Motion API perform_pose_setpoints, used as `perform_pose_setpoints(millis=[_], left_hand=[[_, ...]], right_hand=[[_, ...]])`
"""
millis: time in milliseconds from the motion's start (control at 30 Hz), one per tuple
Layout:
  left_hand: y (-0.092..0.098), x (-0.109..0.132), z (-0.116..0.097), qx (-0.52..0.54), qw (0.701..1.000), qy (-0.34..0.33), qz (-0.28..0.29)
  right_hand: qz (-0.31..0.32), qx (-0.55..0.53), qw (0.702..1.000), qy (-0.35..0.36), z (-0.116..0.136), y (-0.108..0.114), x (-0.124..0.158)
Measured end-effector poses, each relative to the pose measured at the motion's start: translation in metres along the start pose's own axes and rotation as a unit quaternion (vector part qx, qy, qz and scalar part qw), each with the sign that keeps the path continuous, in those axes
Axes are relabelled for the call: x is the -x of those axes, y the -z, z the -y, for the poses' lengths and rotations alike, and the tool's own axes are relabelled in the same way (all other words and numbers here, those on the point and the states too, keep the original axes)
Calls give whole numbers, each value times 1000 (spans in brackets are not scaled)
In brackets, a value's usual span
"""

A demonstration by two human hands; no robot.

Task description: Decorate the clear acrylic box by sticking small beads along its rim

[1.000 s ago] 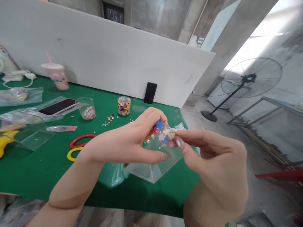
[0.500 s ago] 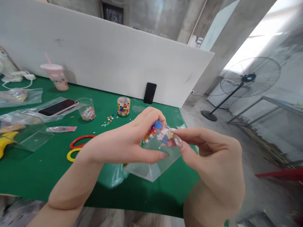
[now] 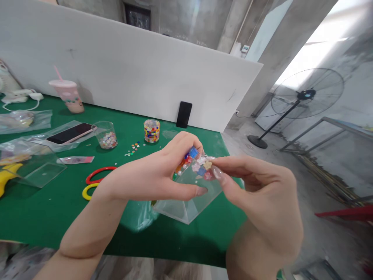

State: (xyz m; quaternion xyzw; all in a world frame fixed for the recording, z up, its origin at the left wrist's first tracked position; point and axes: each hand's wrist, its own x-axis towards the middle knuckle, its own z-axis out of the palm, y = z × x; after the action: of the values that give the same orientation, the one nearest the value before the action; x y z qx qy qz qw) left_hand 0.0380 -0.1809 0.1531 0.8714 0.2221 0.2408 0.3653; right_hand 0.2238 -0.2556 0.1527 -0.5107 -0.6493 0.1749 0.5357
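My left hand is wrapped over a clear plastic box, its thumb lying along the near wall. Coloured beads line one edge of the box, partly covered by my fingers. At the upper corner sits a cluster of star-shaped beads in white, yellow, blue and pink. My right hand pinches at this cluster with thumb and forefinger; whatever lies between the fingertips is hidden. Left of my left wrist lie scissors with red and yellow handles, their blades out of sight.
Loose small beads lie near a cup of beads and a mosaic-covered jar. A phone leans on the white partition. Farther left are another phone, a pink tumbler and a second clear box.
My hands and the box keep almost the same pose. The beaded corner has shifted very slightly left, with the right fingertips still at it.
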Motion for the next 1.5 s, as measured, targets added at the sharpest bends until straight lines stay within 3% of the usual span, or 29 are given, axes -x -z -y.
perform_pose_setpoints(millis=[233, 400, 567, 867, 1033, 1267, 1500], left_hand=[[1, -1, 1, 1, 1000, -3, 6], [1, 0, 1, 6, 1000, -4, 6], [2, 1, 2, 7, 1000, 1, 7], [0, -2, 3, 2, 1000, 8, 6], [1, -1, 5, 28, 999, 21, 23], [3, -1, 4, 19, 1000, 0, 14], [2, 0, 4, 16, 999, 20, 21]], right_hand=[[19, -13, 1000, -13, 0, 2, 1], [-15, -37, 999, -16, 1, -1, -1], [-3, -38, 999, -15, 1, -1, -4], [2, 3, 1000, 8, -3, 0, 1], [-30, 45, 998, 25, -3, -3, 6], [-2, 40, 999, 33, 0, 1, 6], [-22, 52, 998, 30, 0, -2, 5]])
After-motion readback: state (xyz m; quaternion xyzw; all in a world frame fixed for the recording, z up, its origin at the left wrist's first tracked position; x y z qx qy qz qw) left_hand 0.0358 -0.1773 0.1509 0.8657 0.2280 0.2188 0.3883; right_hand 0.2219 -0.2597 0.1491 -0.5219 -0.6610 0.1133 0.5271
